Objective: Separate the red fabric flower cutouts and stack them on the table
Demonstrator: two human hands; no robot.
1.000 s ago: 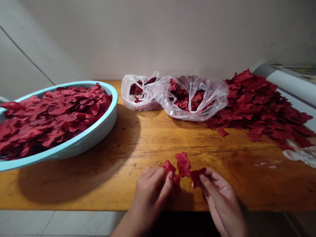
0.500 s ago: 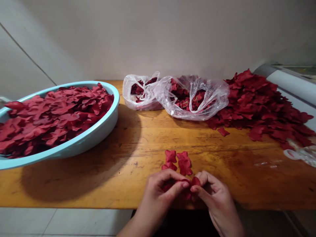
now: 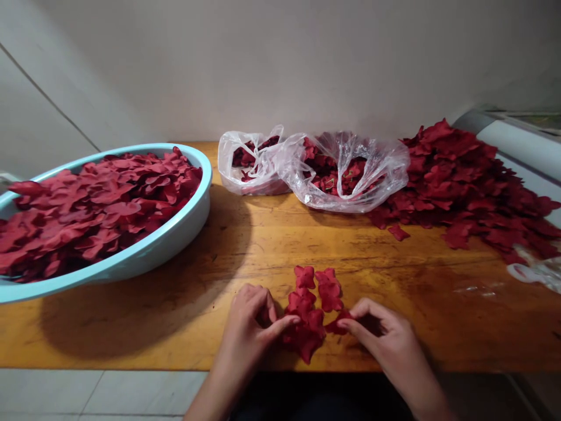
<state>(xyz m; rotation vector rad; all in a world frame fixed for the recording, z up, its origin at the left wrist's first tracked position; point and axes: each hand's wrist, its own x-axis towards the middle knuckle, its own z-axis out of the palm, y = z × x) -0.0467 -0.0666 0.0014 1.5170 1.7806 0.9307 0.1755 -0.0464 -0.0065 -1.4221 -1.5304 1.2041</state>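
Red cloth flower petals, lobed in shape, lie overlapping in a column near the table's front edge, beside a shorter column of the same petals. My left hand is at the left side of the longer column. Its thumb stretches out over the petals and touches them, apart from the curled fingers; the fingertips are partly hidden. Between the thumb and fingers of my right hand is a single red petal, just below the shorter column.
A light blue basin heaped with red petals stands at the left. Two clear plastic bags with red pieces sit by the wall. A large pile of red petals lies at the right, near a crumpled plastic bag.
My hands have moved apart from being close together over the petals. The left hand has gone left, showing more petals in the longer column. The right hand keeps a petal.
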